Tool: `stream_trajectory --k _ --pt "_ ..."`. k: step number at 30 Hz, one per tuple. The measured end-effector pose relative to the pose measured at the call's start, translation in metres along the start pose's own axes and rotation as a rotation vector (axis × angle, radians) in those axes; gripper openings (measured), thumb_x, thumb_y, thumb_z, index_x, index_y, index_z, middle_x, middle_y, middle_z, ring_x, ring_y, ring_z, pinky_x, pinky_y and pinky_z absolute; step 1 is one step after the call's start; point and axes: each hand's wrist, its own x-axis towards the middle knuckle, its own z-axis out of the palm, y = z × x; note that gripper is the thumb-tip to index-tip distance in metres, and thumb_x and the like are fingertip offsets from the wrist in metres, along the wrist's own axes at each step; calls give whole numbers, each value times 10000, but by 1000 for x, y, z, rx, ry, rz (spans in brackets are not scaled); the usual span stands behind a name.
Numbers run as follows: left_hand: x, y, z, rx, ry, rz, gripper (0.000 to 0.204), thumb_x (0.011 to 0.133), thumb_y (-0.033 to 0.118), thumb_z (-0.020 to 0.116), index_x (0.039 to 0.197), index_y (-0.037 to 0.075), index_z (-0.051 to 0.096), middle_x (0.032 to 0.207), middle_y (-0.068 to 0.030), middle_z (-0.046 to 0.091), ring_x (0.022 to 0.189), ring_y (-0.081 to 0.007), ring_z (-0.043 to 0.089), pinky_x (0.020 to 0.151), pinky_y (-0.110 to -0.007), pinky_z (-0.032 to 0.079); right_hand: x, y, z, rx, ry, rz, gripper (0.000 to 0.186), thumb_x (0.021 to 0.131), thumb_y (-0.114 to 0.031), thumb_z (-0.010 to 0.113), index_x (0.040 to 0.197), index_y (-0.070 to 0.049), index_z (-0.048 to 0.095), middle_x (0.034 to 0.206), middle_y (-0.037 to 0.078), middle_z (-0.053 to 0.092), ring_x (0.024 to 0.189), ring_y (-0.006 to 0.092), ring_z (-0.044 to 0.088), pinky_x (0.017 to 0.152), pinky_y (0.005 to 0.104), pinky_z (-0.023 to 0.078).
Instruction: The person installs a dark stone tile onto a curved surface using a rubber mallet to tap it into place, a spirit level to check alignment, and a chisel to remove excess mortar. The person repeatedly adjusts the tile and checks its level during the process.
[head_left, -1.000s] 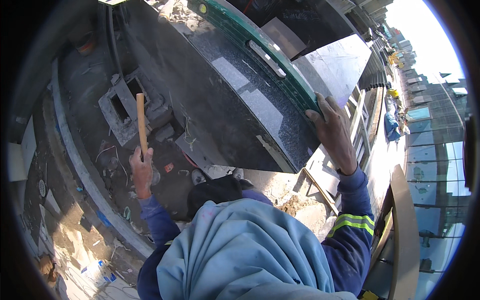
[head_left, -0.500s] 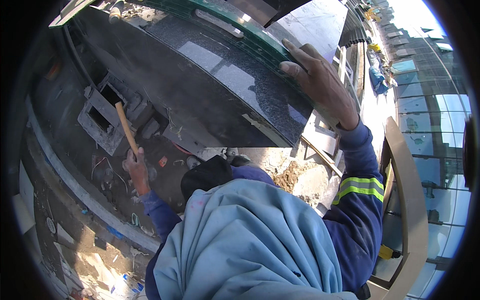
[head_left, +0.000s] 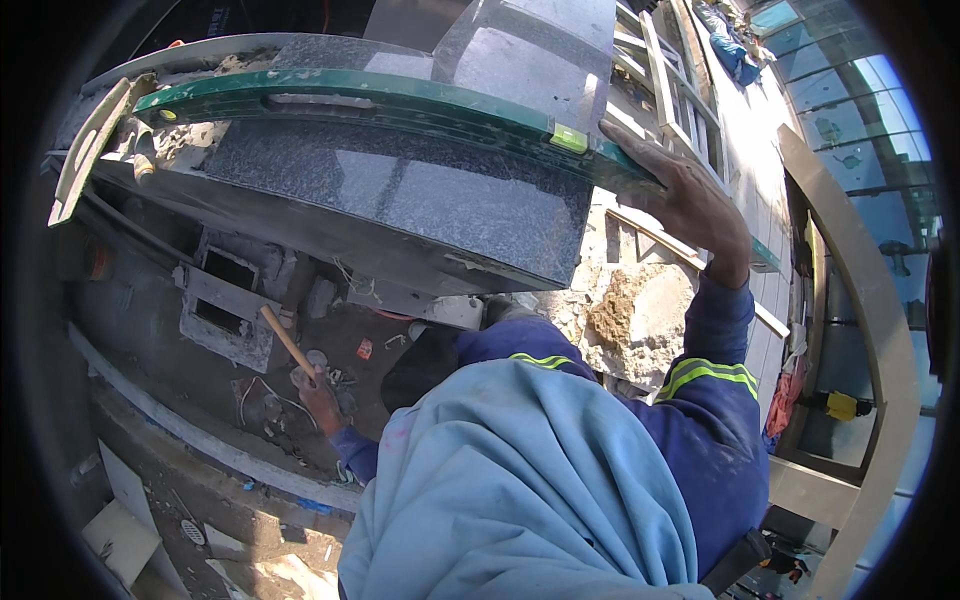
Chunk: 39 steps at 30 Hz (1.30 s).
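Head view: in the immediate foreground, a light-blue cloth is filling the lower centre in loose folds, while a navy right sleeve with a yellow-green reflective band is extending beside it. The two hands are remaining separate, well apart from each other. The left hand is gripping a slender wooden handle, which is slanting up and to the left over the dusty floor; the hand is hiding its lower part. A pale curved kerb is running along the ground to the left of this hand.

The right hand is lying over a green spirit level near the tool's right end, its fingers stretching outward; how tightly they are closing cannot be told. The level is spanning a dark speckled granite slab, its right end projecting past the slab's edge. A yellow-green vial is showing just beside the fingertips. A rough chunk of rubble is sitting to the right of the slab.

Beyond the left hand, a hollow block is presenting two rectangular openings. Farther off, a paler polished slab is lying behind the level, a slatted frame is leaning to its right, and glass panels are lining the far right.
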Motion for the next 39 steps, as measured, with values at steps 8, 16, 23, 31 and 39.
stream_trajectory --k 8,16,23,31,39 --pt "22 52 8 -138 -69 -26 402 1023 352 663 1057 -47 644 842 -131 550 724 -297 480 733 -443 433 14 3 3 -84 -47 -41 768 951 -220 735 1636 -304 397 1137 156 751 791 289 704 694 465 509" --pt "-21 85 26 -10 111 65 378 1003 349 685 970 -26 644 724 -143 559 671 -256 512 661 -452 433 16 -17 -13 -93 -116 38 750 926 -149 745 1609 -247 451 1127 168 760 889 363 734 777 453 530" --pt "-52 68 44 -168 166 13 391 1001 358 677 994 -32 646 741 -193 597 689 -339 585 685 -479 451 14 -10 -10 -61 -29 -109 707 920 -86 726 1582 -159 490 944 208 742 769 387 719 702 476 523" --pt "-41 22 58 -88 35 -52 407 1000 371 675 1001 -35 661 740 -150 632 697 -302 612 694 -463 474 20 1 -6 -57 -33 -217 760 931 -125 735 1620 -182 420 1081 177 746 835 365 709 728 477 504" --pt "-37 29 43 83 -51 59 460 1008 399 665 948 -56 671 720 -120 601 679 -222 561 652 -436 445 19 8 3 -103 -64 -188 794 947 -150 723 1651 -189 358 1007 173 758 720 309 693 671 476 507"
